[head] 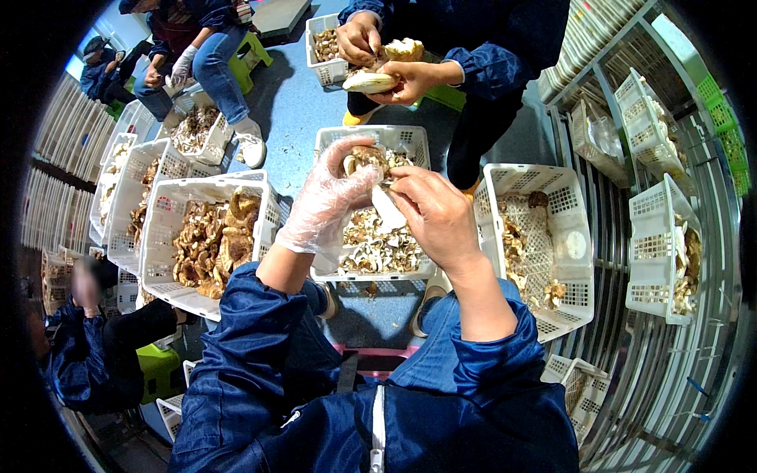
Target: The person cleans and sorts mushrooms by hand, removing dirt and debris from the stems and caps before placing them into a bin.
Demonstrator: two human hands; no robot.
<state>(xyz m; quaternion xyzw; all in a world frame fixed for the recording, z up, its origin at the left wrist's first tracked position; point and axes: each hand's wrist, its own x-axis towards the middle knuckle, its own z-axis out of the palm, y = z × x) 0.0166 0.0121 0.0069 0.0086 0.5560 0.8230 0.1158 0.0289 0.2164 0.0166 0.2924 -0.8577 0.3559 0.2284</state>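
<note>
My left hand [331,198], in a clear plastic glove, grips a brown mushroom [365,158] above the middle crate. My bare right hand [434,216] meets it from the right, its fingertips pinched at the mushroom's lower edge. A pale, long piece [387,208], seemingly the stem, hangs between the hands. Whether a small blade is in my right fingers is hidden. Below them, a white perforated plastic crate [371,131] holds many white and brown mushroom pieces [381,245].
Left stands a white crate [207,184] of brown mushrooms [216,242]. On the right, another crate [571,236] holds fewer. Opposite, a co-worker's hands [408,77] hold a pale mushroom [371,81]. Metal racks [615,236] with crates line the right side. More people sit at left.
</note>
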